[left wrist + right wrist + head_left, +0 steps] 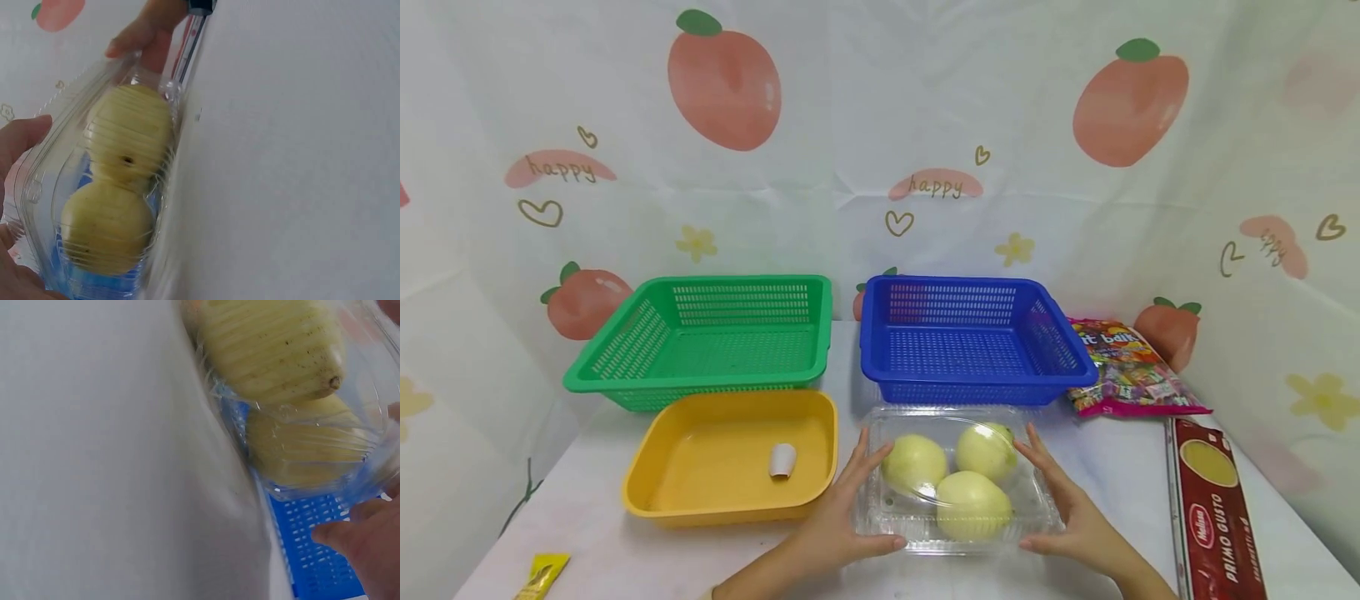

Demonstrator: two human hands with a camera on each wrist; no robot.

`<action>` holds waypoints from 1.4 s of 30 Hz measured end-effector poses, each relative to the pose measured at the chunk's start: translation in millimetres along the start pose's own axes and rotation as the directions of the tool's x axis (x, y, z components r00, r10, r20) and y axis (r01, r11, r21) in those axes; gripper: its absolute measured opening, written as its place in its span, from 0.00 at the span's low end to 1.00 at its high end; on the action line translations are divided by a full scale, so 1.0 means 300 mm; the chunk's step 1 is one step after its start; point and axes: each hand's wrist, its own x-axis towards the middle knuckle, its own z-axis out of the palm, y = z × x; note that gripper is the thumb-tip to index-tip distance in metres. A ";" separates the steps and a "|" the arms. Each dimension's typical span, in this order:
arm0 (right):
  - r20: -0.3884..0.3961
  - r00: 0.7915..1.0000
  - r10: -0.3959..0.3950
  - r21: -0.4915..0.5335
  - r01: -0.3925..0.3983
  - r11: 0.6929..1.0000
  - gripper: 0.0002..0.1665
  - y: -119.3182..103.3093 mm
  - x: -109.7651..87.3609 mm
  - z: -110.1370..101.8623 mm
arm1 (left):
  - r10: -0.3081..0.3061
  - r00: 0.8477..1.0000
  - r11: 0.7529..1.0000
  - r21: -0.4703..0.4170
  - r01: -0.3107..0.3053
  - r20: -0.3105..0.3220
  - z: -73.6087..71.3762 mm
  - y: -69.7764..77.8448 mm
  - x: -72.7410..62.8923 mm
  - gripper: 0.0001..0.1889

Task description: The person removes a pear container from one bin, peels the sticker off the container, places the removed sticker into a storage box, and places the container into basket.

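A clear plastic clamshell box (pixel 925 546) with three pale yellow-green round fruits (pixel 973 504) inside sits in front of the blue basket, its lid closed. My left hand (pixel 831 529) grips its left side, thumb at the front corner and fingers along the edge. On the opposite side my right hand (pixel 1078 521) holds it the same way, thumb low and fingers reaching up the side. In the left wrist view, two of the fruits (pixel 106 228) show through the ribbed wall.
Behind the box stands a blue basket (pixel 977 393); a green basket (pixel 700 382) is at back left. A yellow tray (pixel 730 508) holds a small white piece (pixel 782 460). Right lie a candy bag (pixel 1138 375) and a spaghetti pack (pixel 1217 508). A yellow packet (pixel 542 575) is front left.
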 end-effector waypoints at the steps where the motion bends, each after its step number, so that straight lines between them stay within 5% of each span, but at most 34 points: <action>1: 0.001 1.000 0.005 -0.007 -0.005 1.000 0.61 0.001 -0.002 0.001 | 0.001 1.000 1.000 -0.006 -0.001 0.001 0.003 -0.001 0.000 0.50; 18: 0.028 0.997 0.078 -0.018 -0.078 0.997 0.48 -0.015 -0.004 0.003 | 0.007 0.999 0.994 -0.107 -0.003 0.039 0.017 0.006 0.001 0.46; 25: 0.033 0.998 0.044 -0.010 -0.044 0.999 0.43 -0.053 -0.006 0.003 | 0.023 0.997 0.995 -0.096 -0.017 0.070 0.010 0.018 0.002 0.44; 32: 0.049 0.982 0.182 0.043 -0.184 0.982 0.37 -0.096 -0.009 0.000 | 0.007 0.996 0.994 -0.108 0.002 0.087 0.002 0.043 -0.008 0.43; 42: 0.064 0.976 0.209 0.093 -0.214 0.972 0.35 -0.158 0.001 -0.012 | -0.016 0.998 0.996 -0.086 0.022 0.067 -0.016 0.081 -0.026 0.42</action>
